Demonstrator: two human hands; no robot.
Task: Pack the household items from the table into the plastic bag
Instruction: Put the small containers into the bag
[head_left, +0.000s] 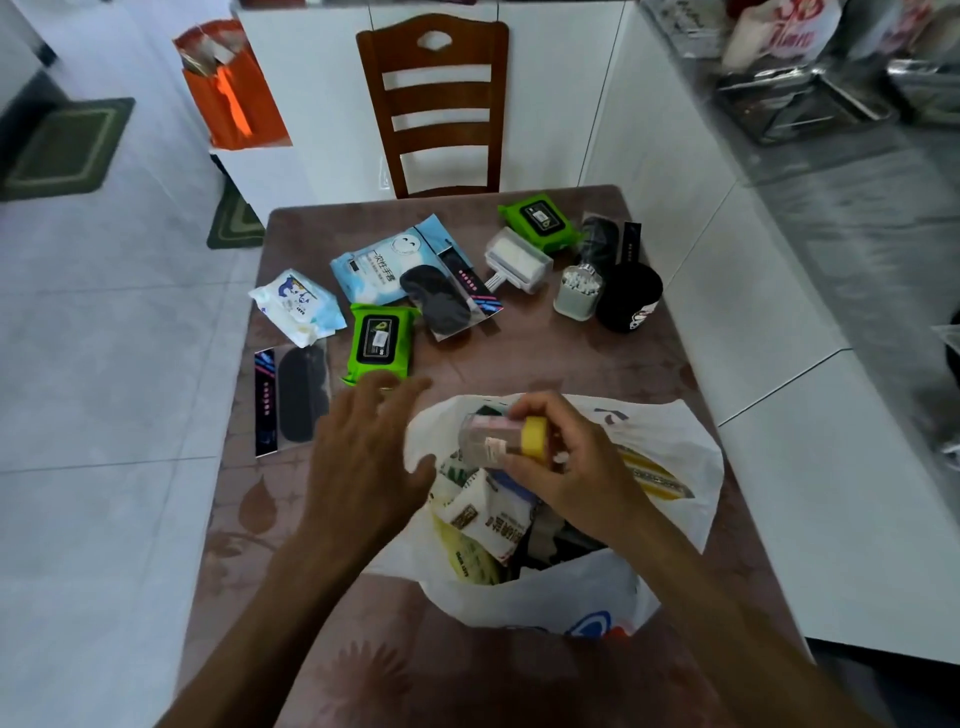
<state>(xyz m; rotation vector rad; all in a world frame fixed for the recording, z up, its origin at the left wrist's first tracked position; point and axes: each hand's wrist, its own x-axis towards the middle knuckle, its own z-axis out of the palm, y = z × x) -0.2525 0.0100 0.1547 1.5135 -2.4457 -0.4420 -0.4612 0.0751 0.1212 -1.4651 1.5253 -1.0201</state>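
A white plastic bag (670, 441) lies open on the brown table (571, 358), with several packets inside. My right hand (566, 467) grips a clear container with a yellow lid (493, 436) over the bag's mouth. My left hand (363, 452) hovers with straight fingers at the bag's left rim, just below a green wipes pack (382, 340). Farther back lie a white tissue pack (296, 306), a blue glove packet (384, 265), two bagged black eye masks (447, 301) (293, 395), a lint roller (519, 260), a second green wipes pack (540, 221), a cotton swab jar (579, 291) and a black cup (628, 304).
A wooden chair (441, 104) stands at the table's far side. White cabinets run behind it and along the right. An orange bag (228, 93) sits on a low white surface at the left. Another dark packaged item (602, 239) lies behind the swab jar.
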